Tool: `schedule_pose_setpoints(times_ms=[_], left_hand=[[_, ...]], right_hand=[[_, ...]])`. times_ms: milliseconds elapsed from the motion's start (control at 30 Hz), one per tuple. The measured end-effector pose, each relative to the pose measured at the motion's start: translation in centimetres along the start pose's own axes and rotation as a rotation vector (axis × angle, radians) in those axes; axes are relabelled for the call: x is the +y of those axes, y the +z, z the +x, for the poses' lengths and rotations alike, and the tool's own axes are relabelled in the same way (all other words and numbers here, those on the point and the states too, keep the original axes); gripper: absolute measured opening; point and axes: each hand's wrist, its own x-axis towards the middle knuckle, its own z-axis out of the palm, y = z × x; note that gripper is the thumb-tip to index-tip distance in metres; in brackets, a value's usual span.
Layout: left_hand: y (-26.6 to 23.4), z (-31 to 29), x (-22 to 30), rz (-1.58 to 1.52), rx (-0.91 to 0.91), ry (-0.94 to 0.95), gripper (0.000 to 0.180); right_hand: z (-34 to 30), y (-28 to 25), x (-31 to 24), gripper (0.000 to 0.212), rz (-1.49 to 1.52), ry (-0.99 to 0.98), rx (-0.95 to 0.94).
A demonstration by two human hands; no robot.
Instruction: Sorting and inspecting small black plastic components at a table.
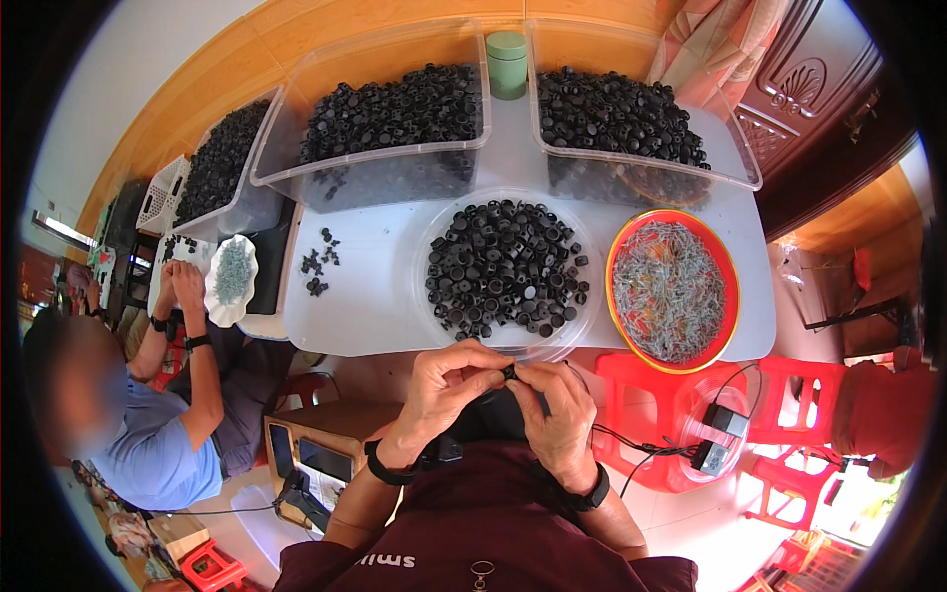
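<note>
A small black plastic part (509, 372) is pinched at the fingertips between my two hands, just off the table's near edge. My left hand (439, 393) grips it with thumb and index finger. Thumb and fingers of my right hand (555, 414) close on it from the other side. Whether a metal piece is in it is hidden by my fingers. Right beyond my hands, a round clear tray (584, 333) holds a heap of black caps (503, 257). To its right, a red bowl with a yellow rim (733, 316) is full of thin silvery metal pins (671, 286).
Two large clear bins (395, 183) (631, 183) of black parts stand at the back, a green canister (507, 64) between them. Loose black pieces (316, 261) lie left. A co-worker (163, 414) sits at left beside a white dish (232, 281). Red stools (641, 395) stand right.
</note>
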Motion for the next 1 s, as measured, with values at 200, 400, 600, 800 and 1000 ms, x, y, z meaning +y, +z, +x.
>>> schedule_pose_setpoints(times_ms=[200, 400, 600, 800, 1000], left_hand=[[-0.7, 0.2, 0.0, -0.075, -0.034, -0.087, 0.016], [-1.4, 0.7, 0.2, -0.139, 0.004, -0.152, 0.008], [-0.8, 0.3, -0.6, -0.204, 0.037, -0.135, 0.013], [-1.1, 0.2, -2.0, -0.128, -0.014, -0.036, 0.021], [-0.5, 0.2, -1.9, -0.179, 0.026, -0.019, 0.020]], right_hand=[[0.6, -0.4, 0.0, 0.020, 0.045, 0.037, -0.093], [2.0, -0.5, 0.3, 0.019, 0.162, 0.080, -0.244], [1.9, 0.3, 1.0, 0.021, 0.121, 0.034, -0.198], [1.6, 1.1, 1.4, 0.021, 0.034, -0.054, -0.208], [2.1, 1.4, 1.1, 0.019, 0.099, 0.012, -0.217]])
